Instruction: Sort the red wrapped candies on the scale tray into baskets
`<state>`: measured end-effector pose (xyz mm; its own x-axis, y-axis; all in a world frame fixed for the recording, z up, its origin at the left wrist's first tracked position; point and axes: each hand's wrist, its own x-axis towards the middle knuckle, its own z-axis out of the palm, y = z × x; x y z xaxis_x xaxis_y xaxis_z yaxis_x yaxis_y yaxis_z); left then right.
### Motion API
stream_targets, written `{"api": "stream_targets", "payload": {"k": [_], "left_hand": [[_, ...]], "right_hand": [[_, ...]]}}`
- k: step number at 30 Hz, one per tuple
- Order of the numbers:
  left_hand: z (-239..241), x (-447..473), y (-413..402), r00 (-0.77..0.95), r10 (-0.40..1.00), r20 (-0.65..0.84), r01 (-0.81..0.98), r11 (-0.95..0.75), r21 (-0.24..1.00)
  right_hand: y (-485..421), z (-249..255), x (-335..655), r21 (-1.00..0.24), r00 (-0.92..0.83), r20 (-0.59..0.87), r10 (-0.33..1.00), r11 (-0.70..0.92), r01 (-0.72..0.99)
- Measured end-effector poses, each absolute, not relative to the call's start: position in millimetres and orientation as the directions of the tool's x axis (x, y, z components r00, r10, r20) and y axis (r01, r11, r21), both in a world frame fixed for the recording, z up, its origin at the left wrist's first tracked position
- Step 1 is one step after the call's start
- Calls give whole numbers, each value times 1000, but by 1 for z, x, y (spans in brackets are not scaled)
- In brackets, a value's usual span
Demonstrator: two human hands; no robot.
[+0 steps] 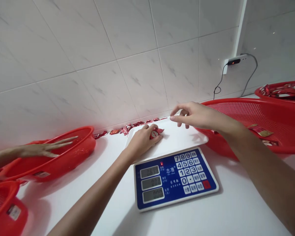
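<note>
Left hand: left hand (147, 139) over the left part of the pan, fingers curled, pinching a red packet (154, 133) between thumb and fingers.
Red packet: in the left hand, above or on the pan; contact with the pan surface cannot be told.
Right hand: right hand (195, 114) at the far right of the pan, fingers bent and parted, thumb tip near the pan's far edge; nothing visible between the fingers.
Scale: white pan (177, 139) at the far side, blue panel (173, 178) with keypad at the near side; a small red light lit. Top readout blurred, lower two show zeros.
Support: white tabletop (191, 219) under the scale and baskets.
Packet row: red packets (127, 128) lying along the foot of the tiled wall (137, 65), beyond the pan.
Right basket: large red basket (236, 102) just beside the scale; a gold-and-pink packet (260, 130) inside.
Far-right basket: another red basket (259, 93), holding many red packets.
Left basket: red basket (85, 150), a co-worker's hand (45, 149) with fingers spread over it.
Near-left basket: red basket (5, 221) with a white label (14, 212).
Power: white power strip (242, 58) on the wall, far right, a black plug (234, 62) in it.
</note>
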<state>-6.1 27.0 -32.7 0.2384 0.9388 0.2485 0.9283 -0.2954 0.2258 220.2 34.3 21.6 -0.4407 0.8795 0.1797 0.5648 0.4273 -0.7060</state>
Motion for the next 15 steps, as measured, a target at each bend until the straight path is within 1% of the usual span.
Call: {"api": "stream_targets", "payload": {"k": [4,7,11,13,15], "left_hand": [[-27,-15,34,153,960,234,913,-229,339],[-19,-20,36,83,970,231,862,-186,472],[-7,-26,42,-5,973,230,717,-157,679],[-3,-28,41,-27,974,224,642,-154,751],[1,-31,33,-38,976,216,586,-153,795]], "right_hand": [[32,23,222,-725,-434,176,884,415,550],[32,23,222,-730,-433,182,883,417,542],[33,23,223,-734,-438,192,878,425,530],[35,23,225,-735,-435,188,881,419,533],[38,23,228,-735,-431,184,883,415,536]]}}
